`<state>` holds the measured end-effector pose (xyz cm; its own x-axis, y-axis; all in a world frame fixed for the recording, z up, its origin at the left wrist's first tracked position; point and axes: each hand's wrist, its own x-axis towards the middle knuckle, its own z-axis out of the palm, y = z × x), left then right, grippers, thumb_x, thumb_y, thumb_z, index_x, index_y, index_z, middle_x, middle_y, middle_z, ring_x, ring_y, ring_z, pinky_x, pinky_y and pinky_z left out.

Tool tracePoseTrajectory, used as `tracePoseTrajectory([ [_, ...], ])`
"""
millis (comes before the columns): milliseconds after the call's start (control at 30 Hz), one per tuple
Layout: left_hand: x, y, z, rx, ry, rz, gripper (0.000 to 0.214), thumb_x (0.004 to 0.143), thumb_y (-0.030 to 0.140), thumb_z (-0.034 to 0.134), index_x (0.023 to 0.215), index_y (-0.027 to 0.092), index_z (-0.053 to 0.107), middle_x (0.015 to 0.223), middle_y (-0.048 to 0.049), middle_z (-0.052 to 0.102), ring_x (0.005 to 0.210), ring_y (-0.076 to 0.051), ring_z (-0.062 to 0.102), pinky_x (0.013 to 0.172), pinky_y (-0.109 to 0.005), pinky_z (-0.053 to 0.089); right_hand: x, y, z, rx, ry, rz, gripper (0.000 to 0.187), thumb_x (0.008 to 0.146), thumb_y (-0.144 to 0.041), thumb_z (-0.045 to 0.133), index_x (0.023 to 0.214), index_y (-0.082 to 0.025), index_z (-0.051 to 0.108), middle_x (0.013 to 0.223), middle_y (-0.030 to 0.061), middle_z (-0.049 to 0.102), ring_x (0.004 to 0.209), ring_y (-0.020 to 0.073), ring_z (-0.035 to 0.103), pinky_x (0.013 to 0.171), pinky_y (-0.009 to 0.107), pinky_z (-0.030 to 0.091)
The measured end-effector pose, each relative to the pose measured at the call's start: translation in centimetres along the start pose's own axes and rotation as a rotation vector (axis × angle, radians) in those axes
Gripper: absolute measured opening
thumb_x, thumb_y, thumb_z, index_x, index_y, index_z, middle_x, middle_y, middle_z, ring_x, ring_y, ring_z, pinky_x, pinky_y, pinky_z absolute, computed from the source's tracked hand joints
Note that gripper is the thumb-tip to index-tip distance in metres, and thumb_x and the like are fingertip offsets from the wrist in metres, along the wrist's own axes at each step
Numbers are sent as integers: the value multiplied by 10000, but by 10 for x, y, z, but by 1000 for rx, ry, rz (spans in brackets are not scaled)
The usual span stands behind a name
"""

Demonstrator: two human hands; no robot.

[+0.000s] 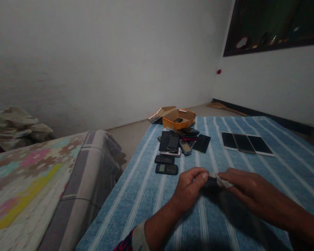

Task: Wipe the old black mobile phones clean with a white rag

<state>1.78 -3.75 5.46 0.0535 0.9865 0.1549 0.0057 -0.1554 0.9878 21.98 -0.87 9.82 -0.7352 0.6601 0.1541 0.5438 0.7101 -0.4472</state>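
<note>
My left hand [189,188] pinches the left end of a thin, dark phone [212,179], seen nearly edge-on above the striped cloth. My right hand [248,186] is closed on a crumpled white tissue or cloth [224,182] at the phone's right end; the fingers hide part of both. Beyond my left hand lie two black keypad phones, one [166,169] nearer and another [164,159] just behind it. Farther back is a loose pile of phones, including a dark slider-like phone [173,142], a grey keypad phone [185,147] and a flat black one [202,143].
An open orange cardboard box [170,122] with a phone inside stands at the far edge of the blue striped cloth [146,195]. Three larger smartphones [244,143] lie side by side at the right. A flowered bed or table cover [23,174] is on the left, across a gap.
</note>
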Motion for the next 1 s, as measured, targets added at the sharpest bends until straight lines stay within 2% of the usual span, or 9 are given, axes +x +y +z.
tracePoseTrajectory([
  [300, 3, -4, 5, -27, 29, 15, 273, 842, 394, 586, 842, 144, 698, 768, -35, 639, 763, -174, 566, 758, -288, 439, 10, -5, 21, -147, 150, -33, 268, 915, -179, 380, 1018, -195, 628, 839, 73, 645, 757, 221, 621, 668, 349, 487],
  [433, 2, -3, 5, 6, 51, 46, 229, 842, 354, 587, 820, 151, 691, 764, -30, 636, 746, -167, 565, 753, -286, 442, 10, -5, 19, -98, 113, -46, 264, 939, -201, 378, 1033, -207, 625, 843, 64, 649, 757, 206, 624, 674, 332, 489],
  [667, -1, 0, 10, 39, 102, 107, 182, 852, 290, 590, 841, 148, 703, 795, -45, 685, 794, -187, 620, 772, -291, 468, 3, 1, 0, 30, 20, -15, 216, 953, -240, 416, 963, -240, 632, 856, 31, 662, 763, 172, 640, 680, 291, 492],
  [767, 0, 0, 10, 42, 123, 152, 156, 839, 266, 612, 830, 149, 715, 830, -62, 712, 829, -204, 652, 804, -310, 484, 0, 4, -4, 56, -5, 3, 228, 958, -248, 412, 1009, -252, 635, 883, 29, 668, 784, 174, 647, 697, 300, 500],
  [1000, 0, -1, 12, 72, 161, 276, 74, 804, 211, 660, 766, 168, 706, 854, -79, 723, 882, -223, 665, 856, -348, 500, 5, -1, 9, 67, 76, -30, 258, 970, -242, 393, 1104, -236, 613, 928, 54, 657, 824, 180, 635, 730, 316, 507],
])
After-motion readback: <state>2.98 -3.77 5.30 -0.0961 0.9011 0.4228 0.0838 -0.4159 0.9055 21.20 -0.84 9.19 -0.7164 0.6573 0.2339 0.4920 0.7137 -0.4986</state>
